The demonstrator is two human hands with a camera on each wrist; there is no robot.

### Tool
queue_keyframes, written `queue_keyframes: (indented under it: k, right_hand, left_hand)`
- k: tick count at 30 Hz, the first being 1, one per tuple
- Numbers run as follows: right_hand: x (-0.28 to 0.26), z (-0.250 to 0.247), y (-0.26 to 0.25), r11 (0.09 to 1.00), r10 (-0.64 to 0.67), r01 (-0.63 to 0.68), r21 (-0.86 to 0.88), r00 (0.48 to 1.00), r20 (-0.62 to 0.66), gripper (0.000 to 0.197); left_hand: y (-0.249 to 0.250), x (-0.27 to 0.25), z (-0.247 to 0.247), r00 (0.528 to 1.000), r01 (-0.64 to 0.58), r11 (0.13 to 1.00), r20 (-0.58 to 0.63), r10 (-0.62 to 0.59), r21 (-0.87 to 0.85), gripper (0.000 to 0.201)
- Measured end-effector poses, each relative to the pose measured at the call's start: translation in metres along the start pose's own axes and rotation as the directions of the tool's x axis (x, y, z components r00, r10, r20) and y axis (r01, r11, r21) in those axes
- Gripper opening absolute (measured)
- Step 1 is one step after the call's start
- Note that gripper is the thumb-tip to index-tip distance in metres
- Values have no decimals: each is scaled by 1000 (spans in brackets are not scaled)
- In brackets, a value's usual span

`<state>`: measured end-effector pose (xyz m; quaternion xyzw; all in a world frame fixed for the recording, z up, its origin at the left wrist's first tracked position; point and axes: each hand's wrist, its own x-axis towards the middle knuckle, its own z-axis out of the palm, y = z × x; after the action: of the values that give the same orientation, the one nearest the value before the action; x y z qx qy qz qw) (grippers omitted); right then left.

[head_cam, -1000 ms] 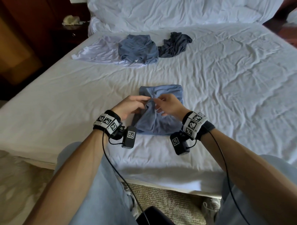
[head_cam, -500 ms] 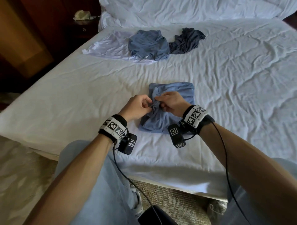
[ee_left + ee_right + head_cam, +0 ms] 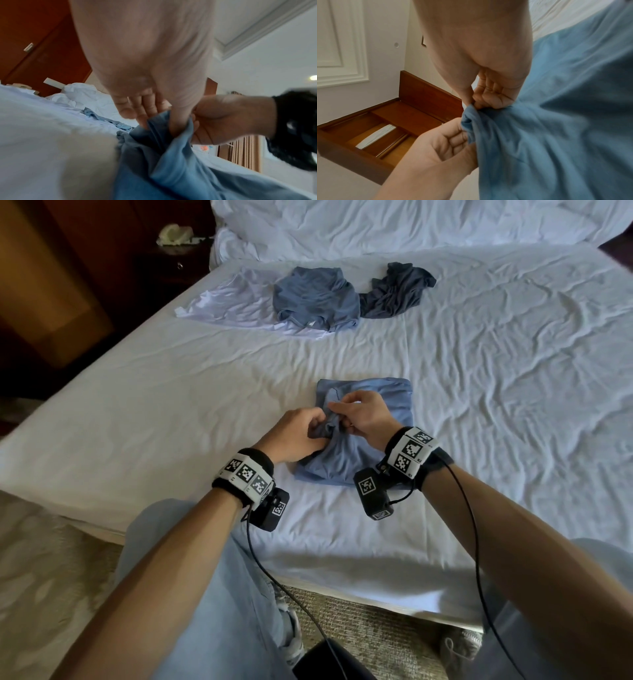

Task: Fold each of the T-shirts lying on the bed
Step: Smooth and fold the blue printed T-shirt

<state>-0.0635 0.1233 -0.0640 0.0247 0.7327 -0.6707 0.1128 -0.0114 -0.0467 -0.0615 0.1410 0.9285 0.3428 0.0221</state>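
Pinching a bunched fold of the light blue T-shirt (image 3: 373, 453) near the bed's (image 3: 171, 412) edge, your left hand (image 3: 294, 436) and right hand (image 3: 364, 416) have bare sheet all round.

White-sheeted bed (image 3: 496, 392) — light blue T-shirt (image 3: 387, 405), white shirt (image 3: 236, 299), blue shirt (image 3: 315, 296), dark shirt (image 3: 394, 292).

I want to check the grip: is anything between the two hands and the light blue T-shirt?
Nothing visible. The left hand and the right hand both pinch a bunched fold of the light blue T-shirt directly, fingers on the cloth.
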Motion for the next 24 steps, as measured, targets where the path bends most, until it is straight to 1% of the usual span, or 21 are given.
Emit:
queue_keyframes:
  k: [3,6,8,9,11,12,13,14,16,18,20,21,22,24]
  right_hand:
    - [0,1,-1,1000,-20,20,4,1000,-7,27]
    - [-2,3,-2,999,-40,40,0,999,-20,26]
    - [-3,4,-1,998,-53,52,-28,998,-35,26]
    - [-2,5,-1,997,-62,59,-48,997,-49,26]
    - [-2,6,-1,993,-84,77,-92,993,-78,27]
    - [-1,6,-1,990,-92,83,-111,992,-86,27]
    - [-1,7,0,988,-102,90,-127,991,-90,26]
    - [-1,7,-1,986,-108,95,-138,990,-90,26]
    - [-1,7,-2,986,-116,102,-133,989,-95,25]
    - [-1,6,-4,990,-109,99,-103,990,-93,25]
    - [-2,6,-5,995,-90,86,-55,994,-64,25]
    - [-4,6,-6,997,-79,78,-22,996,-43,24]
    - [-5,6,-6,998,-68,68,11,998,-17,22]
    - [-7,6,-7,995,-43,38,90,998,47,19]
  left_hand:
    - [0,1,3,993,10,985,-117,10,170,17]
    - [5,1,8,979,43,932,-200,32,360,19]
    - [9,0,14,975,53,918,-219,37,393,13]
    - [11,1,18,977,49,928,-211,32,369,7]
    - [12,5,24,991,50,970,-131,-18,239,3]
    - [12,6,25,997,62,985,-62,-53,158,7]
    - [11,9,25,997,74,993,6,-75,90,16]
    - [10,10,24,994,96,995,51,-96,13,20]
    - [5,13,21,990,132,982,74,-122,-139,18]
    - [5,13,17,981,193,941,74,-179,-278,19]
    - [9,11,14,964,258,870,53,-260,-421,28]
    - [12,11,12,947,296,808,49,-317,-510,33]
    - [17,11,11,927,336,723,77,-367,-604,34]
    - [20,12,9,883,412,524,185,-430,-746,31]
